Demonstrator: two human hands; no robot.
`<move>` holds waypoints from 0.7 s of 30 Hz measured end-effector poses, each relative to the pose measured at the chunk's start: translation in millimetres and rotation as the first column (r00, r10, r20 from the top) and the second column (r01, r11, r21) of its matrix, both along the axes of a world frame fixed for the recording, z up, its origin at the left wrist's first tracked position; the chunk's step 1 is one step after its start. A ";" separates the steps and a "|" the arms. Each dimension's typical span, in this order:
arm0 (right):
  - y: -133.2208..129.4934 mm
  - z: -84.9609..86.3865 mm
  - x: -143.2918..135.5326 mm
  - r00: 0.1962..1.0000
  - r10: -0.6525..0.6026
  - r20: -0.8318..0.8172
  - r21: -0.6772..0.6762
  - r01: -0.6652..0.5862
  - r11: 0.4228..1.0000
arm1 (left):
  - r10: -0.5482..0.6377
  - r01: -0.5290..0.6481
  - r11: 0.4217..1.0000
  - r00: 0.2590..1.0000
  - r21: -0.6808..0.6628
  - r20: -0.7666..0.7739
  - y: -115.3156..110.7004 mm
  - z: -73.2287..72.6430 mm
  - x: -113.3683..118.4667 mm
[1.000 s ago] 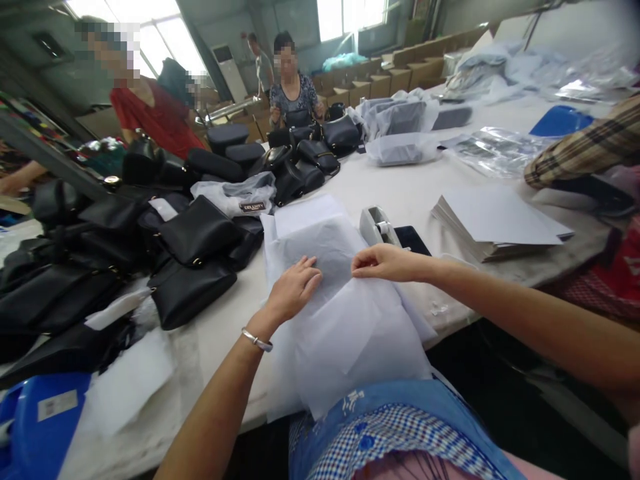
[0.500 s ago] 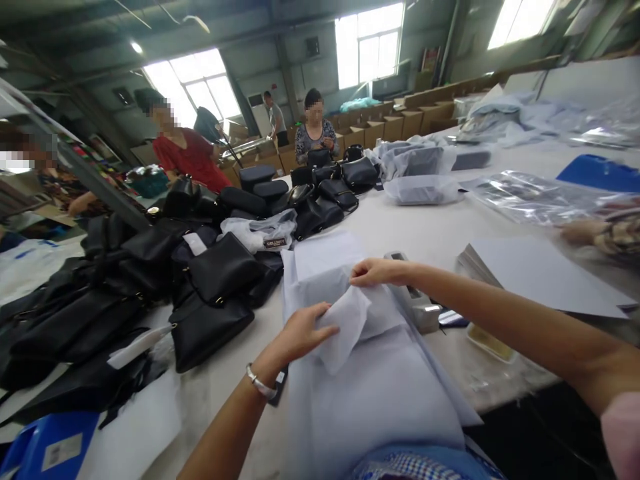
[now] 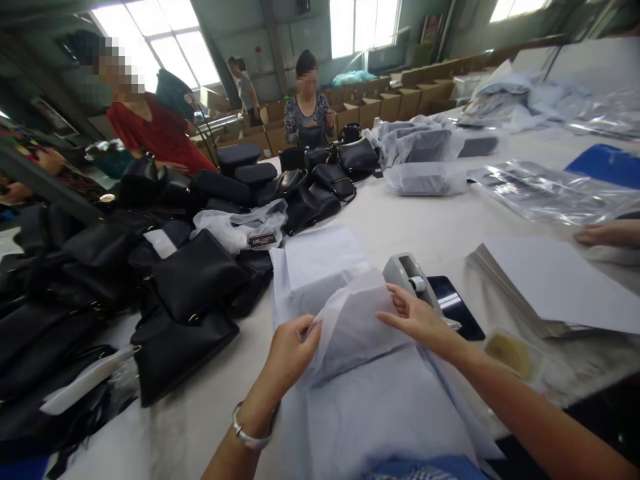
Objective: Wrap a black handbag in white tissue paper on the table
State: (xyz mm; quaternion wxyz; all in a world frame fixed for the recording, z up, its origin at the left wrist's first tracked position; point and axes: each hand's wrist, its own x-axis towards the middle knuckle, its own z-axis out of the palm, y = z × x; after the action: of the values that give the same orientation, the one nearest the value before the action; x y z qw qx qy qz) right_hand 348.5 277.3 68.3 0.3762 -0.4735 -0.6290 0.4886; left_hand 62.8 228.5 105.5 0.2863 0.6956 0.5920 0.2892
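Observation:
White tissue paper is folded over a flat bundle in front of me, and a raised flap of tissue paper (image 3: 355, 313) stands between my hands. At its left edge, my left hand (image 3: 293, 347) pinches the flap between thumb and fingers. My right hand (image 3: 413, 317) touches the flap's right side, its thumb stretched away from partly curled fingers. More white sheets (image 3: 380, 413) lie beneath, reaching toward my body. What the tissue wraps is hidden. Just beyond my right hand are a grey tape dispenser (image 3: 407, 273) and a dark phone-like slab (image 3: 453, 307).
Black handbags (image 3: 200, 273) are heaped on the left, with a clear plastic bag (image 3: 235, 223) among them. To the right lie stacked white boards (image 3: 560, 280) and clear plastic sleeves (image 3: 545, 190). Another person's hand (image 3: 610, 233) is at the right edge. Co-workers stand across the table.
My left hand has closed on the flap's edge. My right hand has moved right and down, its thumb now spread. The flap is opened wider, and the view has shifted.

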 end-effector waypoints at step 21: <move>19.8 -28.3 -31.5 0.881 -0.338 0.330 0.388 0.200 0.900 | 0.005 -0.018 0.991 0.995 0.132 0.100 -44.7 -48.9 -12.7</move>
State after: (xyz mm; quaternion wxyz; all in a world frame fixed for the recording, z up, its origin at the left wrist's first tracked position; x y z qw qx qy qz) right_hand 317.0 297.2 40.0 0.3851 -0.5723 -0.6930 0.2096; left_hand 50.1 183.8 56.6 0.2668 0.6944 0.5604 0.3640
